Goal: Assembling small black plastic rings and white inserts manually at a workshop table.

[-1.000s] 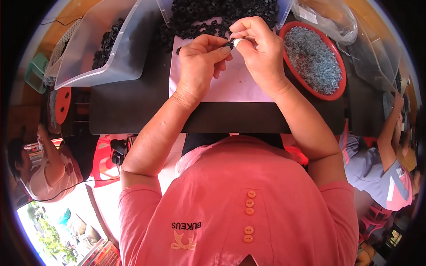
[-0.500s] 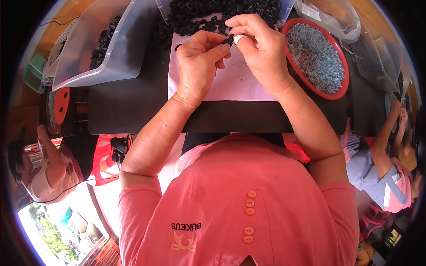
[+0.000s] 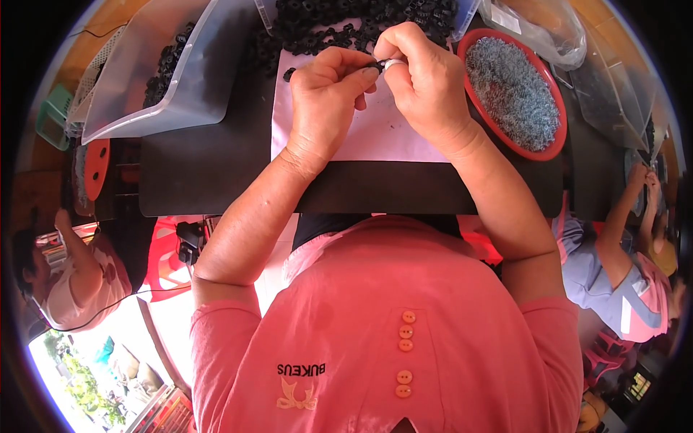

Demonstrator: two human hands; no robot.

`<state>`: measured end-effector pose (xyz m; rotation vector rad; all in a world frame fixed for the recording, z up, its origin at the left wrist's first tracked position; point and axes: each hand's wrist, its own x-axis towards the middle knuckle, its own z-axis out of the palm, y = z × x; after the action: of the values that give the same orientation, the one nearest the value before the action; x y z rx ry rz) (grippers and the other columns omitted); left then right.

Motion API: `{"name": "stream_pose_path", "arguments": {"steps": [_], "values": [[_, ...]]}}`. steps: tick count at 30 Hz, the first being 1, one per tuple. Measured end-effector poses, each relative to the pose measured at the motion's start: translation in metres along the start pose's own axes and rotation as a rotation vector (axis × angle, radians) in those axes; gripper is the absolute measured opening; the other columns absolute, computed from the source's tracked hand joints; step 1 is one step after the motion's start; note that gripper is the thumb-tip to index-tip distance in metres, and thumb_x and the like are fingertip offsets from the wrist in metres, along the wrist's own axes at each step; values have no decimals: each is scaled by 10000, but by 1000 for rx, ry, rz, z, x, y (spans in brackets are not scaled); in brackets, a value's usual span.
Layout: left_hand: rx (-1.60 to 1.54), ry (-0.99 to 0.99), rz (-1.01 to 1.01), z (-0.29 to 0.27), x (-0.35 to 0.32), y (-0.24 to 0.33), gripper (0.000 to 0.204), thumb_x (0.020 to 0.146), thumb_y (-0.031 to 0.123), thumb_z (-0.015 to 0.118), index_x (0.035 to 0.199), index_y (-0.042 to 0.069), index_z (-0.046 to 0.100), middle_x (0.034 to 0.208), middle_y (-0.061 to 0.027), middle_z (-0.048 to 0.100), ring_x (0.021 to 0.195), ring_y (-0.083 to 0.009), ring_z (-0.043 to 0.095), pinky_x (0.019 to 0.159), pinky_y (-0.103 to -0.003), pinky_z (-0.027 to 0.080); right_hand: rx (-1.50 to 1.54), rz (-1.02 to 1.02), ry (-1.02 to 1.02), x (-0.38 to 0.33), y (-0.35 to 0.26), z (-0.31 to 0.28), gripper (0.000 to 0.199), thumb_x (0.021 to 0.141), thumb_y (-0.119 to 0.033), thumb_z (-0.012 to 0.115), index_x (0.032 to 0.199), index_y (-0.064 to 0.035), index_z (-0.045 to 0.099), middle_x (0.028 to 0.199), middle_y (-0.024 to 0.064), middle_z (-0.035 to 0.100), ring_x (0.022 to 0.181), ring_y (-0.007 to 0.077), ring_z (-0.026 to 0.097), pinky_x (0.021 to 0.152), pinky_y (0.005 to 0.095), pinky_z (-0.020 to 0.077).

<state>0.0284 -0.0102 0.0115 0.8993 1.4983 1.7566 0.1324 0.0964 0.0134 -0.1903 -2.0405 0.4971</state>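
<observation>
Over a white sheet, my two hands meet at a small black plastic part. My left hand pinches the part between thumb and index finger. From the other side, my right hand is closed with thumb and forefinger together at the part; a white wrap covers a fingertip. Whether a smaller piece sits in the right-hand pinch is hidden. Just beyond the hands lie many similar black parts. Beside my right hand stands a red oval basin full of small shiny metal pieces.
A translucent bin with black parts stands at the left of the dark table. Another bin opens at the back. A clear plastic bag lies behind the basin. Co-workers sit at left and right.
My right hand's fingers have curled in and closed more tightly by the black part. The left hand keeps its pinch, almost in the same place.
</observation>
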Motion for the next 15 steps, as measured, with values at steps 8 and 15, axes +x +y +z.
{"name": "stream_pose_path", "arguments": {"steps": [8, 15], "values": [[55, -44, -43, -3, 1, -3, 96, 836, -1, 672, 922, -25, 637, 723, -54, 652, 605, -74, 561, 520, -219, 444, -14, -26, -34, -3, -1, 3, 284, 645, 104, 574, 858, -77, 523, 690, 55, 586, 608, 266, 609, 545, 367, 478], [91, -24, 158, -6, 4, -19, 109, 816, -10, 683, 916, -22, 643, 738, -57, 659, 648, -86, 589, 561, -218, 447, -24, -63, -83, 0, -1, 3, 271, 652, 86, 580, 846, -88, 505, 685, 44, 588, 608, 266, 608, 536, 378, 468]]}}
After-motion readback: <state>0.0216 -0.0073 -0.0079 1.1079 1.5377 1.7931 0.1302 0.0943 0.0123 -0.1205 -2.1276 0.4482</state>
